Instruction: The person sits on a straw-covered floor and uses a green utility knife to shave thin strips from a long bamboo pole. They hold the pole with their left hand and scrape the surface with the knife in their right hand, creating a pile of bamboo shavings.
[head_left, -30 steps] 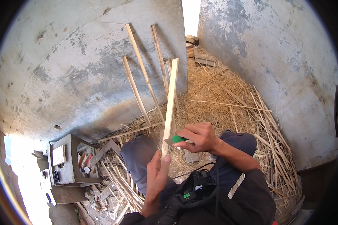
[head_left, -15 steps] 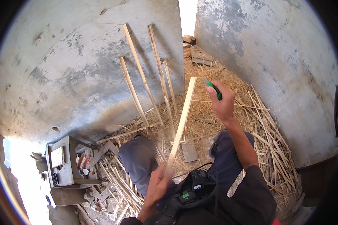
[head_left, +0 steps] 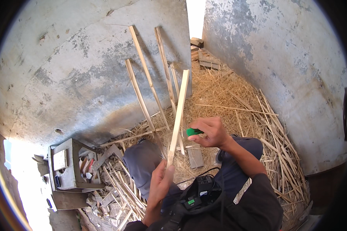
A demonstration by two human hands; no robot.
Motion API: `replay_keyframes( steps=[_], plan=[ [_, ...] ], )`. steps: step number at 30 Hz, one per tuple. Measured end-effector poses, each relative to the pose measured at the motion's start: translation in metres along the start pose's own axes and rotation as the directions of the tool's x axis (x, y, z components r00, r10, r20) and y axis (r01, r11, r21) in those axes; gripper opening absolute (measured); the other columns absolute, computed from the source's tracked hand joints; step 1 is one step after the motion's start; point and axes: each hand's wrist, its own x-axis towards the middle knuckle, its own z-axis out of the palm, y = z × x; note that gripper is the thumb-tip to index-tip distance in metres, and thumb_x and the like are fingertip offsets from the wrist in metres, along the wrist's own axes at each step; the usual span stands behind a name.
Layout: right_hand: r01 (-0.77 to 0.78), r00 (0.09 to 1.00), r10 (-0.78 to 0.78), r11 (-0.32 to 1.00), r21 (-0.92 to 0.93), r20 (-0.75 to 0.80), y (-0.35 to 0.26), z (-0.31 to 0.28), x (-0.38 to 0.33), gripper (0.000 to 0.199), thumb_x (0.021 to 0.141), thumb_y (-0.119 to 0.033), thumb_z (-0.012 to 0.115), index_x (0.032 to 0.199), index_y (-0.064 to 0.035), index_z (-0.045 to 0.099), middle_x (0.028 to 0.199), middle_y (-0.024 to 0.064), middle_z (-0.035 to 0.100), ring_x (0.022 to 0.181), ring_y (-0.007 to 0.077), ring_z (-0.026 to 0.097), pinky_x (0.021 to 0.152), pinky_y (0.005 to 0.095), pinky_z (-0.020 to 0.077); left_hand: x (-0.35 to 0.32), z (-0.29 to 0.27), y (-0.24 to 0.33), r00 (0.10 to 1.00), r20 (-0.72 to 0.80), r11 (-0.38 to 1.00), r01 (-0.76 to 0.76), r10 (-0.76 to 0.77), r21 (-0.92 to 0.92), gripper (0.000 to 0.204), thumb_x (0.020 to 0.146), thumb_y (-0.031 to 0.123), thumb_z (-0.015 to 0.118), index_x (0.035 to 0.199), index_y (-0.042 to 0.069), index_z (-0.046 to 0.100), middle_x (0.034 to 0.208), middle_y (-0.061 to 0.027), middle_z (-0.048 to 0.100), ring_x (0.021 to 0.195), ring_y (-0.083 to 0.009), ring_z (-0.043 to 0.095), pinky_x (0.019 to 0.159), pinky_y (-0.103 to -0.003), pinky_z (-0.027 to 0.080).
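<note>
A long pale wooden strip (head_left: pixel 180 111) slants upward, its lower end gripped in my left hand (head_left: pixel 160 183). Closed around a green-handled utility knife (head_left: pixel 194 132), my right hand (head_left: pixel 211 132) is just right of the strip's middle. The knife's blade is hard to make out from here; whether it touches the strip I cannot tell. Beyond the held strip, several similar strips (head_left: pixel 143 57) lean against the wall.
Wood shavings (head_left: pixel 223 88) cover the floor, with a heap of thin split sticks (head_left: pixel 279 142) along the right wall. More sticks (head_left: pixel 121 179) lie left of my knees. A worn wooden stool (head_left: pixel 71 165) stands at the left, and a flat grey block (head_left: pixel 195 157) lies between my feet.
My right hand has come down and left with the knife, from near the strip's top to beside its middle. The strip's upper end has shifted left and slightly up.
</note>
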Motion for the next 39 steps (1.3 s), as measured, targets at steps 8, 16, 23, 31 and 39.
replay_keyframes(
  steps=[8, 16, 23, 31, 39],
  plan=[
    [-0.137, 0.987, 0.134, 0.99, -0.029, -0.09, 0.001, -0.007, 0.002, 0.036, 0.097, -0.038, 0.084, 0.104, -0.0039, 0.076, 0.083, 0.0073, 0.074, 0.067, 0.0229, 0.073, 0.058, 0.0335, 0.056, -0.001, -0.002, -0.011, 1.0, -0.006, 0.974, -0.018, 0.02, 0.228, 0.025, 0.112, 0.023, 0.062, 0.119, -0.001, 0.066, 0.081, 0.0052, 0.055, 0.077, -0.0052, 0.044, 0.067, -0.027, 0.038],
    [-0.093, 0.987, 0.076, 0.989, -0.118, -0.145, 0.007, -0.015, 0.007, 0.036, 0.097, -0.039, 0.084, 0.101, -0.0047, 0.076, 0.083, 0.0074, 0.074, 0.064, 0.0222, 0.073, 0.055, 0.0335, 0.0549, -0.006, 0.003, -0.003, 0.999, -0.02, 0.969, -0.024, 0.03, 0.245, 0.026, 0.112, 0.024, 0.063, 0.112, -0.001, 0.065, 0.077, 0.002, 0.052, 0.076, -0.0072, 0.043, 0.066, -0.029, 0.038],
    [-0.076, 0.989, 0.056, 0.986, -0.151, -0.135, 0.008, -0.018, 0.011, 0.037, 0.097, -0.042, 0.083, 0.101, -0.0063, 0.077, 0.082, 0.0057, 0.074, 0.063, 0.0207, 0.071, 0.054, 0.0338, 0.0532, -0.008, -0.001, -0.004, 1.0, -0.021, 0.962, 0.003, 0.003, 0.273, 0.025, 0.112, 0.024, 0.063, 0.108, -0.001, 0.064, 0.077, 0.002, 0.051, 0.076, -0.0072, 0.042, 0.065, -0.03, 0.037],
    [-0.054, 0.99, 0.028, 0.981, -0.188, -0.138, 0.014, -0.019, 0.012, 0.034, 0.096, -0.042, 0.083, 0.099, -0.0083, 0.078, 0.08, 0.0041, 0.073, 0.062, 0.02, 0.07, 0.053, 0.0335, 0.052, -0.007, -0.001, -0.006, 0.999, -0.027, 0.961, -0.012, 0.021, 0.275, 0.026, 0.112, 0.024, 0.063, 0.115, -0.002, 0.066, 0.08, 0.0003, 0.055, 0.079, -0.0074, 0.045, 0.068, -0.029, 0.04],
    [-0.081, 0.993, 0.06, 0.975, -0.208, -0.105, 0.014, -0.017, 0.014, 0.035, 0.097, -0.042, 0.082, 0.099, -0.007, 0.077, 0.079, 0.0045, 0.073, 0.061, 0.0206, 0.069, 0.053, 0.035, 0.0513, -0.007, -0.002, -0.007, 0.999, -0.047, 0.97, 0.012, 0.0, 0.244, 0.027, 0.112, 0.024, 0.062, 0.116, -0.003, 0.066, 0.081, -0.0001, 0.057, 0.08, -0.007, 0.046, 0.069, -0.028, 0.041]
  ],
)
